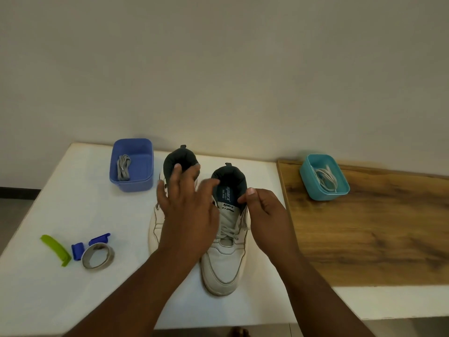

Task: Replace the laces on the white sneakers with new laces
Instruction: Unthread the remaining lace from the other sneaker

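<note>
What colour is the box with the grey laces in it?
Blue: the square plastic box holding grey laces, seen in the head view.

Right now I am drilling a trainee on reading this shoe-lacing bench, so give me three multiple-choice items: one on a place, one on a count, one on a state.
1. Where does the blue tub with grey laces stand?
A. on the wooden board
B. on the white table, left of the sneakers
C. between the two sneakers

2. How many plastic tubs are in view?
A. one
B. two
C. three

3. What state is the right-hand sneaker in?
A. laces crossed over its lower eyelets
B. fully stripped of laces
C. lying on its side

Answers: 1 B, the blue tub sits on the white table beside the left-hand sneaker. 2 B, there is the blue tub plus a teal tub on the wooden board. 3 A, laces cross below its tongue, under the left hand and right hand.
</note>
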`<action>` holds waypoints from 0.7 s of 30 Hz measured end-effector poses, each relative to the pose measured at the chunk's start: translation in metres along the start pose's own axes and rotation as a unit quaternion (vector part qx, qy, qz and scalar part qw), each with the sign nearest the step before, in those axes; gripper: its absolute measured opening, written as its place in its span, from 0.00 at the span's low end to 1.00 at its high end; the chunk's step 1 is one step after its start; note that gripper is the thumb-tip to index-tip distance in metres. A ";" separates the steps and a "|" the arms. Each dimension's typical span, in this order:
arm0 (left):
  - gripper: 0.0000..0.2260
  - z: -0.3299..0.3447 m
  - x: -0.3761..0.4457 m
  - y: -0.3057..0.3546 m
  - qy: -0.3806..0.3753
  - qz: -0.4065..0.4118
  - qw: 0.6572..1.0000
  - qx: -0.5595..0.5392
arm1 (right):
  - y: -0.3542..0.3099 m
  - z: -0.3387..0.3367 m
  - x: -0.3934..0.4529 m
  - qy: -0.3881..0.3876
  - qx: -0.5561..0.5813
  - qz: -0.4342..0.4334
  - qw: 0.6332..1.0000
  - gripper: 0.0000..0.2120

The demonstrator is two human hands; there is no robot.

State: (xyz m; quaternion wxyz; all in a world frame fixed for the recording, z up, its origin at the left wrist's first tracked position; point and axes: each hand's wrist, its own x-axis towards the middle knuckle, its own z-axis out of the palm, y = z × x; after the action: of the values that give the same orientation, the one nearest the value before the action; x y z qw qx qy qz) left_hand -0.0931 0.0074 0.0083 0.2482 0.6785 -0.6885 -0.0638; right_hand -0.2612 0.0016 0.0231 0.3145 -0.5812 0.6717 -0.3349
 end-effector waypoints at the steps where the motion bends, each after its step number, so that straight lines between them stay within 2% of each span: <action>1: 0.16 0.003 -0.001 0.003 -0.026 0.026 0.999 0.008 | 0.000 0.000 0.000 0.001 0.002 -0.001 1.000 0.17; 3: 0.14 0.008 -0.004 0.008 -0.071 0.061 0.994 0.048 | -0.001 0.000 -0.001 -0.001 0.003 -0.002 1.000 0.17; 6: 0.12 0.009 -0.005 0.006 -0.110 0.054 0.989 0.078 | -0.002 0.001 -0.002 0.000 0.008 0.000 1.000 0.17; 8: 0.09 0.005 -0.002 0.006 -0.069 0.029 0.997 0.031 | -0.001 0.000 -0.002 0.001 0.015 0.000 1.000 0.17; 12: 0.12 -0.012 0.006 -0.001 0.078 -0.073 0.991 -0.087 | -0.002 0.000 -0.001 0.000 0.022 0.005 1.000 0.17; 15: 0.14 -0.015 0.008 -0.009 0.116 -0.095 0.983 -0.108 | -0.002 -0.001 -0.002 -0.003 0.024 0.009 1.000 0.17; 17: 0.14 -0.013 0.007 -0.007 0.083 -0.062 0.989 -0.103 | -0.002 0.000 -0.002 -0.006 0.023 0.011 1.000 0.17; 21: 0.15 0.002 -0.002 0.001 -0.045 0.060 0.997 0.027 | -0.002 0.002 -0.002 -0.005 0.027 0.004 1.000 0.17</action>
State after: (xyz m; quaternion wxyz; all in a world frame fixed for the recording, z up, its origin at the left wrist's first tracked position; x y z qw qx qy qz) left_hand -0.0950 0.0091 0.0060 0.2017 0.6386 -0.7401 -0.0610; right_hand -0.2584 0.0036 0.0239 0.3345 -0.5712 0.6634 -0.3488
